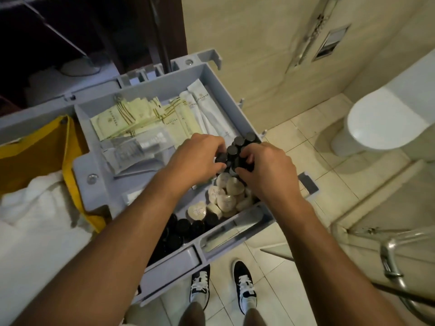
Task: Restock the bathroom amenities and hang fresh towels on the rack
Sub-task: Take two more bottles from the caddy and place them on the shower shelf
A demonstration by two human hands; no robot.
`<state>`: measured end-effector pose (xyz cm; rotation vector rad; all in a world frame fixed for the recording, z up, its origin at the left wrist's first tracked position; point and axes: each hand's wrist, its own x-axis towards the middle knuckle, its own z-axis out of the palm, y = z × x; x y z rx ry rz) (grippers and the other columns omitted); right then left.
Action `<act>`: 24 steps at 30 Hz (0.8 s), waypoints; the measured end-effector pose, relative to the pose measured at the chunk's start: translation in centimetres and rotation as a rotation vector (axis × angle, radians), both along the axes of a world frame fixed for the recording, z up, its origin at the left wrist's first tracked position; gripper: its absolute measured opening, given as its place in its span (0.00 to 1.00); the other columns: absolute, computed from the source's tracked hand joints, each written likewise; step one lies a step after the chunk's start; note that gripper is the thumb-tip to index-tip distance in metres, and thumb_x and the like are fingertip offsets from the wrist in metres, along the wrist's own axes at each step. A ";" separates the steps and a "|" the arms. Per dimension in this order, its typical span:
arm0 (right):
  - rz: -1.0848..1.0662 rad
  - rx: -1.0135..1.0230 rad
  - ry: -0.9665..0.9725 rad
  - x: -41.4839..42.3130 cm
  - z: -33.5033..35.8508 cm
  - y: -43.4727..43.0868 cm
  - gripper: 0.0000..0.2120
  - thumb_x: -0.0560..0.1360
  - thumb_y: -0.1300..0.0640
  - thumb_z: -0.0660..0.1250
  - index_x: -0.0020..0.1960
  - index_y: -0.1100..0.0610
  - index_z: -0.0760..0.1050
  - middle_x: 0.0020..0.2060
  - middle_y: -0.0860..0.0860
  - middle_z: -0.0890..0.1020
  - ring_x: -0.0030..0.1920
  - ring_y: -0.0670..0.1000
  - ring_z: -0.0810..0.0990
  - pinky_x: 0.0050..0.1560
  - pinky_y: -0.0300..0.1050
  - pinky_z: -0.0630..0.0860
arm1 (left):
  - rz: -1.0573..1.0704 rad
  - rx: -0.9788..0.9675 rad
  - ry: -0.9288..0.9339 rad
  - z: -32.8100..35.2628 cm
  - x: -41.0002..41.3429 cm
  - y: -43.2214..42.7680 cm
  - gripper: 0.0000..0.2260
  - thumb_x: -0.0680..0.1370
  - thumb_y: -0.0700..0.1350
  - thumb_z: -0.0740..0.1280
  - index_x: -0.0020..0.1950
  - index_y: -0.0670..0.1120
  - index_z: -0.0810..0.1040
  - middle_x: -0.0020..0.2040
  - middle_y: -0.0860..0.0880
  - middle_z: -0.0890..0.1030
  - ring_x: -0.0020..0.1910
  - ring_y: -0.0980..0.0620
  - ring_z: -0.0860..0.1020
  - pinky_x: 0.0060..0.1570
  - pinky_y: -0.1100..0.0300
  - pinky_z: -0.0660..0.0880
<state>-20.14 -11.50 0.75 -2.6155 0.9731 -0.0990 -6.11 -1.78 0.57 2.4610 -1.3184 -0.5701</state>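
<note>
Bottles [238, 147] with black caps stand upright, clustered at the right edge of the grey cart tray [150, 90], just beyond a heap of wrapped soaps [226, 196]. Both hands are on them. The left hand [197, 158] comes in from the left, fingers curled round one bottle, and the right hand [266, 168] from the right, fingers curled round others. Since the bottles stand on end directly between the hands, a straight upward lift looks like the way out.
</note>
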 end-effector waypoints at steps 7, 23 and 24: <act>0.023 -0.032 0.006 0.3 -0.4 0.1 0.13 0.76 0.48 0.72 0.59 0.49 0.80 0.52 0.48 0.79 0.50 0.53 0.79 0.45 0.52 0.80 | 0.022 -0.007 -0.022 -0.2 0.5 0.2 0.11 0.74 0.51 0.76 0.54 0.51 0.82 0.50 0.52 0.82 0.45 0.50 0.80 0.46 0.53 0.77; 0.081 0.596 -0.458 -1.5 16.3 0.6 0.09 0.78 0.56 0.71 0.57 0.48 0.82 0.48 0.44 0.87 0.50 0.42 0.85 0.53 0.40 0.80 | -0.084 -0.393 0.571 17.0 3.1 6.2 0.12 0.81 0.37 0.66 0.61 0.47 0.81 0.56 0.49 0.83 0.54 0.53 0.84 0.53 0.56 0.82; 0.083 0.615 -0.489 -1.9 17.9 1.0 0.09 0.78 0.57 0.70 0.57 0.48 0.82 0.49 0.44 0.87 0.50 0.42 0.85 0.53 0.40 0.81 | -0.116 -0.417 0.621 18.5 2.9 6.5 0.12 0.81 0.36 0.66 0.62 0.46 0.81 0.57 0.47 0.84 0.55 0.52 0.84 0.52 0.56 0.82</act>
